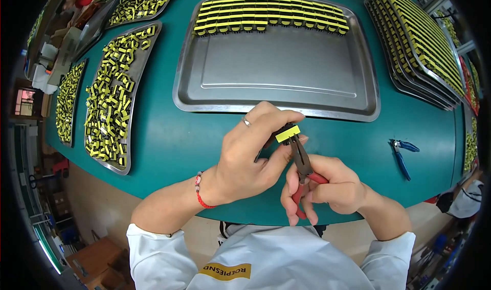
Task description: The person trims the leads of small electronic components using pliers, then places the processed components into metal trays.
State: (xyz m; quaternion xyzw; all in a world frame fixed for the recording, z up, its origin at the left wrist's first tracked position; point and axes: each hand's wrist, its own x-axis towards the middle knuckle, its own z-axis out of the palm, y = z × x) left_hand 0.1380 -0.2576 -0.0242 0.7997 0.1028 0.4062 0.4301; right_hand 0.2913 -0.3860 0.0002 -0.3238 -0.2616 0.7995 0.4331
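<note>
My left hand (251, 154) pinches a small black part with a yellow top (287, 133) between thumb and fingers. In my right hand (332, 187) are red-handled long-nose pliers (302, 162), their jaws pointing up at that part's near edge. Whether the jaw tips grip it or only touch it, I cannot tell. Just beyond my hands lies a large metal tray (276, 96); rows of like yellow-and-black parts (271, 15) fill its far end.
On the left, metal trays hold loose heaps of yellow-and-black parts (110, 103). A tall stack of filled trays (414, 44) stands at the far right. Blue-handled cutters (402, 157) lie on the green table (163, 152) to my right.
</note>
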